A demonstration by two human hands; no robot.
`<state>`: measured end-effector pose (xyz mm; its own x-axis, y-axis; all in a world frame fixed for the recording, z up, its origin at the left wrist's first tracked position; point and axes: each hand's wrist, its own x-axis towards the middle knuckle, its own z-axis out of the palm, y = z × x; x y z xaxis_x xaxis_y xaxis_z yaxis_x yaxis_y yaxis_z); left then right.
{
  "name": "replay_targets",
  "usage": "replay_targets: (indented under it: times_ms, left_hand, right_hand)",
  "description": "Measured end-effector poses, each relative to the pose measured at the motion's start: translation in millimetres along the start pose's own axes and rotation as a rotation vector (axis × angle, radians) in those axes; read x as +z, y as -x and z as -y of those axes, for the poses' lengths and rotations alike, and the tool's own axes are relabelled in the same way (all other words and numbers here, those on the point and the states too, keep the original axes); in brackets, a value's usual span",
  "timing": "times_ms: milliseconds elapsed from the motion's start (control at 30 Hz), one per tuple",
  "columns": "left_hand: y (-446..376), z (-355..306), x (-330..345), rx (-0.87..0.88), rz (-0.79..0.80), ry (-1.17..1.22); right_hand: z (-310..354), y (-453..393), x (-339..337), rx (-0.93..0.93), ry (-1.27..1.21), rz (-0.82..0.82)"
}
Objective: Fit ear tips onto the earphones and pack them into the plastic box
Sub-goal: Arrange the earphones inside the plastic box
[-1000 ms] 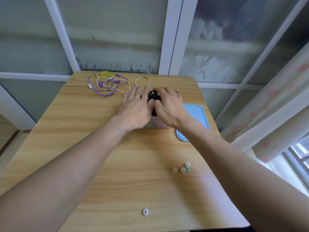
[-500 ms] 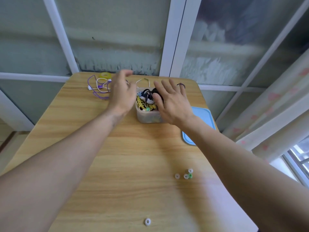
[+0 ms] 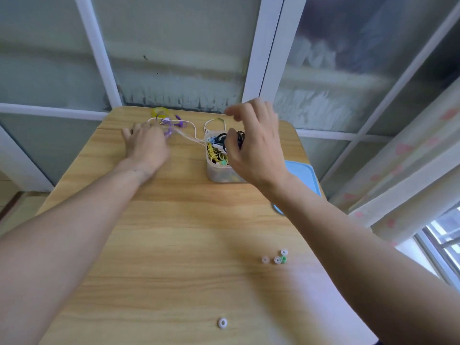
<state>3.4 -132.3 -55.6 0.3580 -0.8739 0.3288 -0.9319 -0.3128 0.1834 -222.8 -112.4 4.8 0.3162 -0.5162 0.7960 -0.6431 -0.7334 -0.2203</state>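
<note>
head view looks down on your two bare arms reaching across a wooden surface; your left hand lies low over the far left part of it, fingers loosely spread and reaching into the tangle of purple earphones and white earphones, its outline blurred, so you cannot tell whether any finger actually pinches a cord; your right hand hovers above the plastic box, fingers relaxed and slightly curled, nothing visibly held in them; the box stands upright and lidless at the far middle of the surface, stuffed with coiled earphones, yellow cords toward its near side and black cords toward the far side, partly hidden by your right hand; a white cord loops from the box rim out toward the left-hand tangle; a yellowish tape roll sits at the far edge just behind the purple cords; a light blue lid lies flat to the right of the box, partly covered by your right forearm; loose ear tips rest near you on the right, a cluster of three white ear tips with a green ear tip touching one of them; a single white ear tip lies well apart from them, close to the near edge; white window frames and frosted glass rise behind the surface, and a pale patterned curtain hangs at the right.
</note>
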Motion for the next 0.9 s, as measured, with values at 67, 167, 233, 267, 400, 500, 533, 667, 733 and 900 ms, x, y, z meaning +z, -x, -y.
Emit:
replay_targets:
  times_ms: [67, 167, 233, 267, 400, 500, 533, 667, 733, 900]
  left_hand:
    - [1, -2, -14, 0.038, -0.179, 0.184]
    - [7, -6, -47, 0.094, -0.294, 0.582]
    - [7, -12, -69, 0.154, -0.229, 0.764]
    - [7, -15, -79, 0.206, -0.183, 0.822]
    - [16, -27, -106, 0.312, 0.105, 1.014]
    - [30, -33, -119, 0.372, 0.289, 1.007]
    - [33, -32, -123, 0.404, 0.316, 0.946]
    - [35, -23, -127, 0.422, 0.321, 0.731]
    - [35, -18, -124, 0.366, 0.276, 0.7]
    - [31, -15, -120, 0.315, -0.072, 0.683]
  right_hand:
    - [9, 2, 0, -0.032, -0.132, 0.058]
    - [25, 5, 0, 0.086, -0.269, 0.185]
    - [32, 4, 1, 0.206, -0.305, 0.221]
    - [35, 2, 1, 0.26, -0.326, 0.243]
    - [42, -5, 8, 0.403, -0.385, 0.357]
    - [43, -5, 10, 0.472, -0.363, 0.371]
    - [41, -5, 9, 0.498, -0.371, 0.39]
    - [30, -5, -1, 0.574, -0.42, 0.431]
    - [25, -8, -10, 0.581, -0.399, 0.419]
    - [14, -20, -29, 0.568, -0.398, 0.458]
